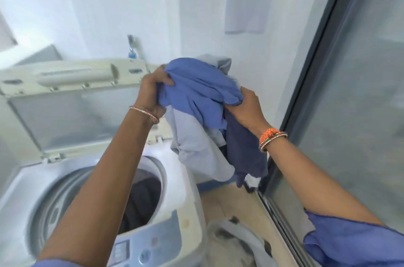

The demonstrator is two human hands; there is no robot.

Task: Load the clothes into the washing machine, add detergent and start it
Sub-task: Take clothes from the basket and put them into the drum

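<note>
Clothes (203,100), approx 3 pcs, gripped by L hand (153,89) & R hand (247,105).

The washing machine (181,181) drum mouth (140,196) lies open from above, though dark laundry (142,201) already sits inside and the left forearm crosses over it. The raised lid (72,100) blocks the way behind the opening. Both hands, left hand (150,91) and right hand (247,107), hold a bundle of clothes (203,109) in the air to the right of the mouth. A glass partition (341,113) closes off the right side. Between it and the machine, a basket (238,242) takes up part of the narrow floor (231,199).
</note>
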